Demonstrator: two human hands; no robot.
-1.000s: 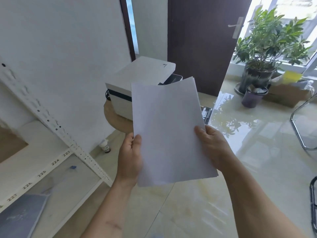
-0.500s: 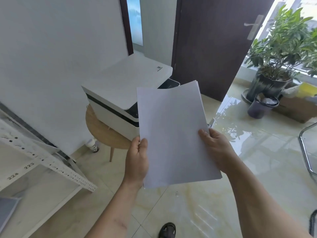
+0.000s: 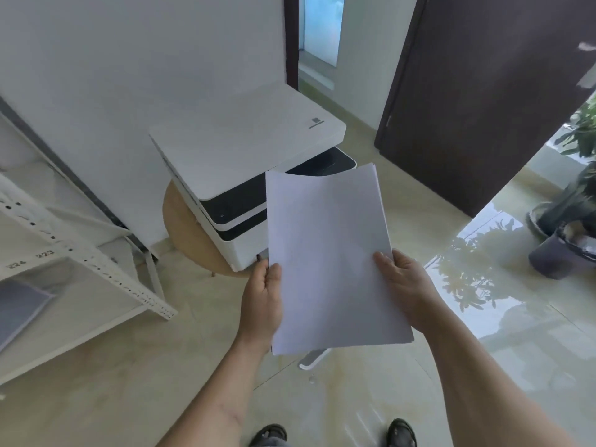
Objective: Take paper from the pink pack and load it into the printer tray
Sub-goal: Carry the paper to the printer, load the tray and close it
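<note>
I hold a thin stack of white paper (image 3: 325, 253) upright in front of me. My left hand (image 3: 263, 304) grips its lower left edge and my right hand (image 3: 404, 285) grips its right edge. Behind the sheets stands a white printer (image 3: 238, 162) with black slots, resting on a small round wooden table (image 3: 187, 233). The paper hides the printer's front right part. A white piece that may be the pulled-out tray (image 3: 311, 358) peeks out below the sheets. The pink pack is not in view.
A white metal shelf rack (image 3: 96, 266) stands at the left with a grey folder on it. A dark brown door (image 3: 477, 101) is at the back right, potted plants (image 3: 567, 227) at the far right. Glossy tiled floor lies below, my sandalled feet at the bottom edge.
I have walked closer to the printer, which now sits larger and lower in view. Both hands keep the same grip on the paper. The shelf has slid left and the plants toward the right edge.
</note>
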